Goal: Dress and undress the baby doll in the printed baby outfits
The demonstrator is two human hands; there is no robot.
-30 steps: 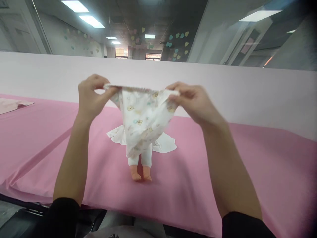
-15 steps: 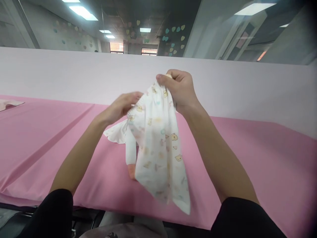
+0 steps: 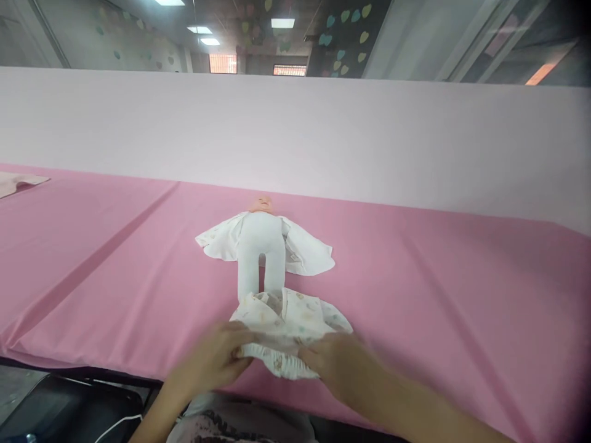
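Both hands grip the near hem of a small printed garment (image 3: 289, 329) lying on the pink table cover (image 3: 438, 295): the left hand (image 3: 217, 360) has its fingers curled onto the cloth's left near edge, and the right hand (image 3: 339, 366) presses and pinches the right near edge, so each hand is closed on fabric, though the fingertips themselves are blurred. This garment, white with tiny pastel figures, sits crumpled just in front of the doll (image 3: 261, 246), covering the doll's feet, with its wider span running left to right across the person's view. The doll lies on its back along the line away from the person, its head at the far end toward the pale pink partition (image 3: 295, 135) and its two white-clad legs pointing back toward the hands. Under the doll's torso an opened white top (image 3: 307, 252) spreads like wings to either side. Far to the left of the doll, at the cover's edge, another pale pink cloth (image 3: 18, 183) lies flat. Behind the partition, beyond the doll's head, paper hearts (image 3: 344, 37) hang on a dark wall.
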